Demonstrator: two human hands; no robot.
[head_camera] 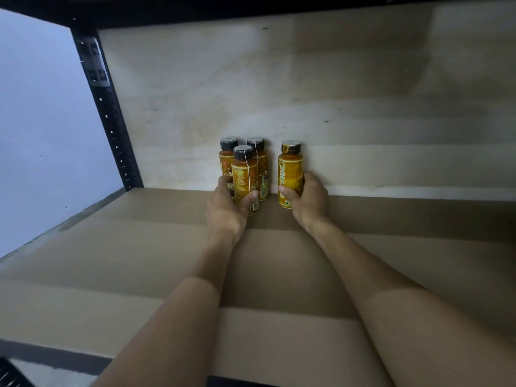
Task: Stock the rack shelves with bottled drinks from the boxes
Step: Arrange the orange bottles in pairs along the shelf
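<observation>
Wrapping my left grip (226,206) round the front orange dark-capped plastic bottle (243,174) of a huddled trio, I clasp a fourth bottle (290,174) in my right grip (308,198) just beside, all upright far back on the brown shelf (139,261).

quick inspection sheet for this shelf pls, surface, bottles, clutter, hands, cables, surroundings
surface: brown shelf board, partly shadowed
job's things: three orange bottles clustered upright near the back panel; a fourth bottle upright, apart to their right
clutter: nothing seen
grips: left hand holds the front bottle of the cluster; right hand holds the fourth bottle
cables: nothing seen
surroundings: black rack post, pale wall at left; boxes not in view
</observation>
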